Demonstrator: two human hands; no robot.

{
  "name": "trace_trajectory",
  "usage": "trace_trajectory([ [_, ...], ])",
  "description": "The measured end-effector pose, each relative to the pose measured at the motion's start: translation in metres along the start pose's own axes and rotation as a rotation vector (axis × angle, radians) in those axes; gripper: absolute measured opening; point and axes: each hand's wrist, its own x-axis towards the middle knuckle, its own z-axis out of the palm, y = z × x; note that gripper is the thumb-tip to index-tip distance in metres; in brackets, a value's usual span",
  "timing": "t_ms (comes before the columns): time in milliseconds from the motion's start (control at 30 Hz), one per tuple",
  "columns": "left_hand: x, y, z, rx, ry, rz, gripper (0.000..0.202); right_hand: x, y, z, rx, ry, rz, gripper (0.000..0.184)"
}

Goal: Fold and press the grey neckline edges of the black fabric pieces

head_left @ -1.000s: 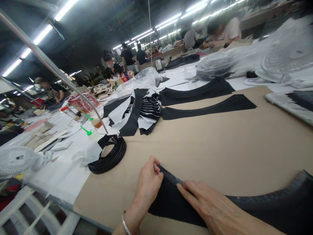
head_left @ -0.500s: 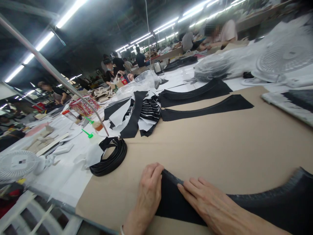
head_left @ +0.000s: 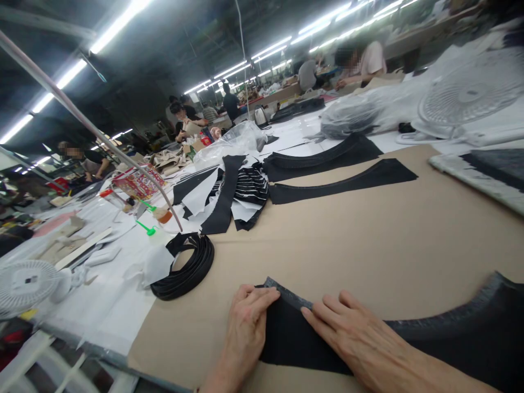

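The fingers of the left hand (head_left: 249,325) are drawn close together over the left end of a long, curved, matte-black fabric-like panel (head_left: 292,341); whether they pinch it, I cannot tell. The fingers of the right hand (head_left: 356,334) lie slightly spread on it, gripping nothing. The panel lies on a smooth tan sheet (head_left: 347,234) covering part of the white-topped desk (head_left: 117,308). It looks light, bendable and hardly fragile; its mottled grey rim (head_left: 434,326) is probably stiffer, perhaps tacky. The ends seem the surest hold, a flat palm steadying the middle. Beyond sits a coil of black strips (head_left: 202,267).
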Motion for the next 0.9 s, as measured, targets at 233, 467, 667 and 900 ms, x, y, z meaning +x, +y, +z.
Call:
trace_trajectory([
  [233, 0.015, -0.003, -0.012, -0.034, 0.197, -0.108, 0.026, 0.014, -0.003, 0.01, 0.085, -0.053, 0.009, 0.055],
  [467, 0.051, 0.003, -0.028, -0.028, -0.283, -0.056, 0.042, 0.046, -0.015, 0.004, 0.305, -0.264, 0.325, 0.02],
  [667, 0.073, -0.003, -0.028, -0.01, -0.438, -0.034, 0.024, 0.08, -0.022, 0.007, 0.354, -0.352, 0.619, 0.027],
  [900, 0.077, -0.015, -0.028, -0.062, -0.495, -0.012, 0.009, 0.098, -0.023, 0.019, 0.368, -0.422, 0.697, 0.016],
])
